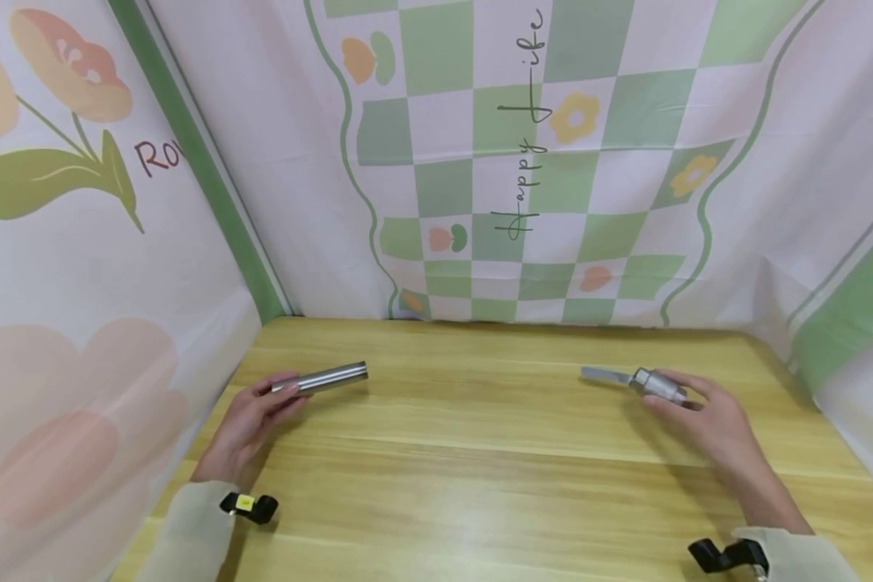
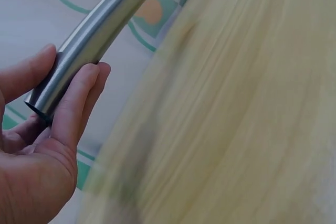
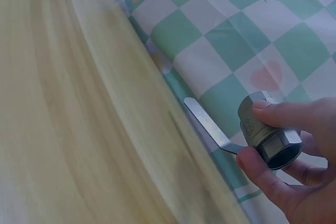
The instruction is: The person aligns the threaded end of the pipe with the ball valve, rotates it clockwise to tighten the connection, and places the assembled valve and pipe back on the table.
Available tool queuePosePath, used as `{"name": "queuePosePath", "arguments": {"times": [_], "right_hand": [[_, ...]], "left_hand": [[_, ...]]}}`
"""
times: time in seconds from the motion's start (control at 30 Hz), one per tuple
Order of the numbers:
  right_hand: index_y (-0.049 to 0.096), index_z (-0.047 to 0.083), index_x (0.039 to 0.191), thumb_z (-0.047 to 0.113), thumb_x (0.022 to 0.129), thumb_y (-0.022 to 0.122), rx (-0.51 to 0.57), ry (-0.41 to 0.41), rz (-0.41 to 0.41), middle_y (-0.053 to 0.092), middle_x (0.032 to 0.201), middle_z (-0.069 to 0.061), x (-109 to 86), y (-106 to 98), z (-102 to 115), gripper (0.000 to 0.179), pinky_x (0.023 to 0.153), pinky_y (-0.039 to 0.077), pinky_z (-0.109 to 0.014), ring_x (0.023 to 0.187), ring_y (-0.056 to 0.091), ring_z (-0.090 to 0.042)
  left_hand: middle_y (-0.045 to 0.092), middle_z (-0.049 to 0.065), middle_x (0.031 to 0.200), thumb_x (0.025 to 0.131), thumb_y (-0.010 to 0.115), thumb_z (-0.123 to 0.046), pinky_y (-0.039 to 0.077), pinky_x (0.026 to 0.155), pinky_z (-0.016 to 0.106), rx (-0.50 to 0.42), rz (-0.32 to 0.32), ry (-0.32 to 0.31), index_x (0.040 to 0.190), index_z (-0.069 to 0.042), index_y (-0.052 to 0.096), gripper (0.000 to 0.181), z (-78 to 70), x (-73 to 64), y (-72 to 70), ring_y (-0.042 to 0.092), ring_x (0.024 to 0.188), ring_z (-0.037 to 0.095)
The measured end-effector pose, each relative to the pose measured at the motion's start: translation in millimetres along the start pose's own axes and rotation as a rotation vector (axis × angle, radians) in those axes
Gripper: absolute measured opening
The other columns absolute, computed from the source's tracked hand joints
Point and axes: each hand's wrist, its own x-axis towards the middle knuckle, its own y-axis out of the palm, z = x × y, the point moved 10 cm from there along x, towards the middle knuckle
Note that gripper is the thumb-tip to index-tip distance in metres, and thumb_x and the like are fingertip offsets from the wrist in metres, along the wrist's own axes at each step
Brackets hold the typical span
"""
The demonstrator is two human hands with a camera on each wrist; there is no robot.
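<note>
A shiny metal pipe (image 2: 92,38) is pinched near one end by my left hand (image 1: 250,416), thumb on one side and fingers on the other. Fine threads ring its far end in the left wrist view, and the near end is a hollow opening. On the right, my right hand (image 1: 716,420) grips the grey body of a metal ball valve (image 3: 265,132) between thumb and fingers. Its flat lever handle (image 1: 605,374) points left, toward the pipe. Both parts are held above the table, well apart from each other.
A light wood-grain table (image 1: 444,485) spreads beneath both hands. Behind it hangs a green-and-white checked cloth (image 1: 509,178) with flowers, meeting the table's back edge. Another printed cloth (image 1: 80,275) hangs at the left. Black wrist cameras sit on both sleeves.
</note>
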Motion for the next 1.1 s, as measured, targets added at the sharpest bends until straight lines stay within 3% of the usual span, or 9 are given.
{"name": "queuePosePath", "arguments": {"times": [0.1, 0.27, 0.33, 0.57, 0.67, 0.73, 0.77, 0.87, 1.1], "right_hand": [[0.048, 0.007, 0.162, 0.047, 0.101, 0.078, 0.011, 0.003, 0.005, 0.038, 0.161, -0.041, 0.5, -1, 3, 0.079, 0.074, 0.058, -0.022, 0.113, 0.066, -0.021], [0.048, 0.012, 0.163, 0.043, 0.102, 0.079, 0.043, 0.009, 0.009, 0.036, 0.164, -0.04, -1.0, -3, 9, 0.076, 0.076, 0.056, -0.018, 0.098, 0.055, 0.013], [0.049, 0.012, 0.163, 0.041, 0.102, 0.079, 0.047, 0.0, 0.011, 0.036, 0.164, -0.041, -1.7, -3, 13, 0.074, 0.076, 0.055, -0.017, 0.103, 0.059, 0.007], [0.05, 0.017, 0.163, 0.039, 0.102, 0.079, 0.074, -0.017, 0.026, 0.036, 0.164, -0.042, -4.8, 1, 24, 0.071, 0.078, 0.053, -0.014, 0.105, 0.063, 0.006], [0.05, 0.016, 0.164, 0.04, 0.102, 0.079, 0.068, -0.018, 0.032, 0.034, 0.164, -0.043, -6.0, 2, 29, 0.072, 0.078, 0.052, -0.014, 0.12, 0.071, -0.026], [0.048, 0.015, 0.164, 0.04, 0.103, 0.079, 0.068, -0.018, 0.038, 0.034, 0.164, -0.044, -7.0, 4, 31, 0.073, 0.079, 0.052, -0.014, 0.132, 0.063, -0.05], [0.048, 0.015, 0.164, 0.04, 0.103, 0.078, 0.072, -0.017, 0.043, 0.033, 0.164, -0.044, -7.5, 4, 33, 0.073, 0.079, 0.052, -0.014, 0.136, 0.058, -0.055], [0.047, 0.016, 0.165, 0.041, 0.103, 0.078, 0.075, -0.014, 0.055, 0.034, 0.164, -0.044, -8.6, 6, 36, 0.074, 0.08, 0.051, -0.014, 0.137, 0.058, -0.054], [0.051, 0.011, 0.162, 0.036, 0.102, 0.08, 0.086, -0.043, 0.055, 0.041, 0.161, -0.04, -11.9, 10, 44, 0.071, 0.081, 0.054, -0.015, 0.116, 0.071, -0.021]], "left_hand": [[0.068, 0.006, 0.12, 0.106, 0.066, 0.003, 0.06, 0.104, 0.03, 0.015, 0.007, -0.003, 0.117, -0.01, 0.079, 0.022, -0.1, 1.0, 3.5, 0.08, 0.105, 0.019], [0.069, 0.006, 0.122, 0.106, 0.068, 0.0, 0.061, 0.103, 0.03, 0.042, 0.038, 0.0, 0.122, -0.009, 0.078, 0.021, -0.3, 1.2, 11.1, 0.08, 0.106, 0.019], [0.068, 0.006, 0.124, 0.106, 0.068, -0.001, 0.061, 0.102, 0.03, 0.055, 0.04, -0.002, 0.121, -0.011, 0.079, 0.02, 0.1, 1.1, 13.5, 0.079, 0.107, 0.019], [0.063, 0.009, 0.129, 0.106, 0.07, -0.003, 0.061, 0.103, 0.03, 0.111, 0.033, -0.003, 0.121, -0.011, 0.079, 0.019, 0.6, 1.6, 21.7, 0.08, 0.107, 0.019], [0.064, 0.01, 0.128, 0.105, 0.071, -0.002, 0.061, 0.102, 0.03, 0.116, 0.026, 0.005, 0.118, -0.011, 0.08, 0.019, -0.9, 2.2, 24.6, 0.08, 0.106, 0.019], [0.062, 0.011, 0.13, 0.105, 0.071, -0.003, 0.061, 0.103, 0.03, 0.121, 0.03, 0.006, 0.118, -0.012, 0.08, 0.018, -2.0, 2.4, 26.9, 0.079, 0.106, 0.019], [0.061, 0.012, 0.13, 0.105, 0.071, -0.003, 0.061, 0.103, 0.03, 0.12, 0.027, 0.007, 0.118, -0.012, 0.08, 0.018, -2.7, 2.5, 27.8, 0.079, 0.106, 0.019], [0.059, 0.012, 0.132, 0.105, 0.072, -0.004, 0.061, 0.103, 0.03, 0.123, 0.031, 0.004, 0.119, -0.011, 0.08, 0.018, -3.8, 3.2, 31.2, 0.078, 0.107, 0.017], [0.067, 0.007, 0.125, 0.105, 0.071, -0.002, 0.062, 0.101, 0.029, 0.11, 0.062, 0.022, 0.117, -0.011, 0.081, 0.018, -5.8, 4.2, 40.3, 0.078, 0.107, 0.017]]}}
